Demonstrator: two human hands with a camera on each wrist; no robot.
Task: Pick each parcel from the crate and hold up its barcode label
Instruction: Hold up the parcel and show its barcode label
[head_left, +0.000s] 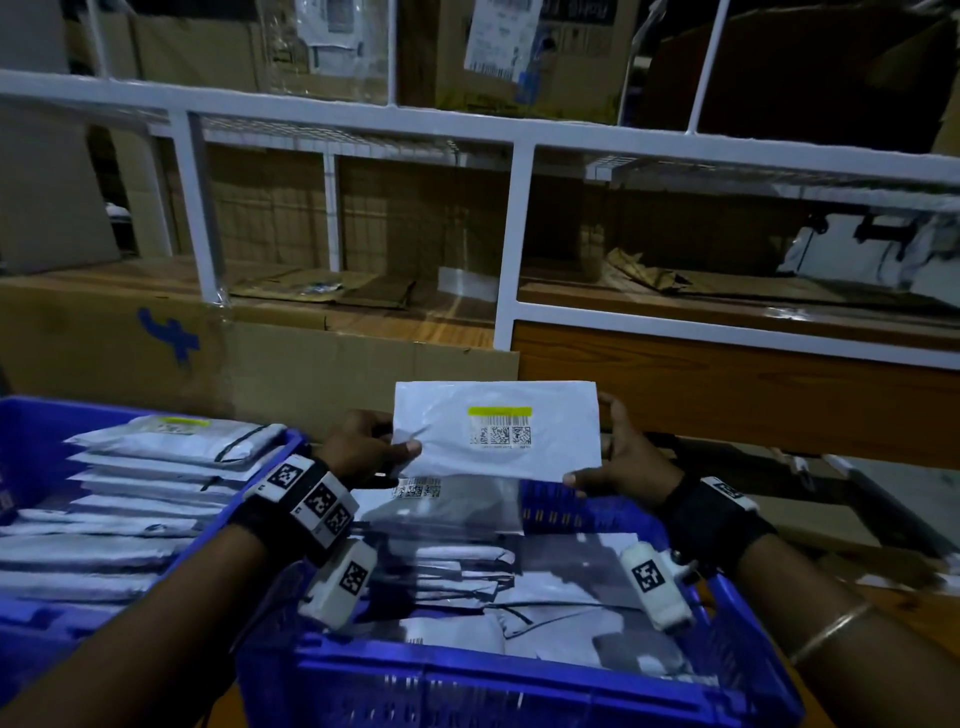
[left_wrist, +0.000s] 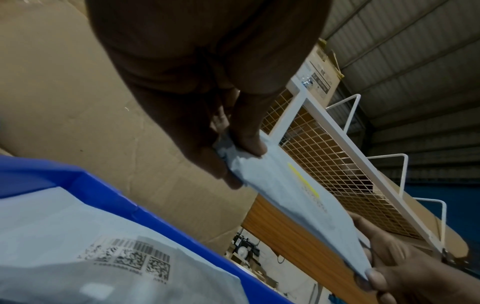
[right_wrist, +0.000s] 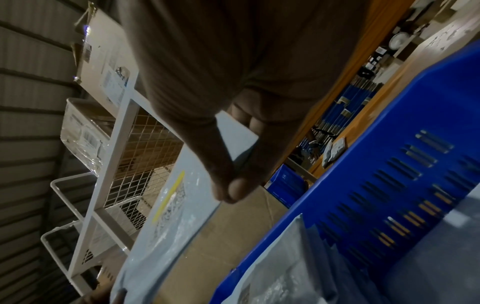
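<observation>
I hold a flat white parcel (head_left: 467, 441) upright above the far rim of the near blue crate (head_left: 519, 691). Its barcode label (head_left: 501, 428), topped by a yellow strip, faces me. My left hand (head_left: 374, 447) pinches the parcel's left edge, thumb on the front. My right hand (head_left: 618, 462) pinches the right edge and lower right corner. The same parcel (left_wrist: 293, 195) shows edge-on in the left wrist view, and again as the parcel (right_wrist: 168, 216) in the right wrist view. Several more white parcels (head_left: 467, 587) lie in the near crate.
A second blue crate (head_left: 31, 431) at the left holds a row of several stacked parcels (head_left: 156, 483). Behind stands a white metal rack (head_left: 509, 239) with cardboard boxes (head_left: 218, 52) and a wooden shelf (head_left: 727, 374). Flat cardboard (head_left: 311, 364) leans behind the crates.
</observation>
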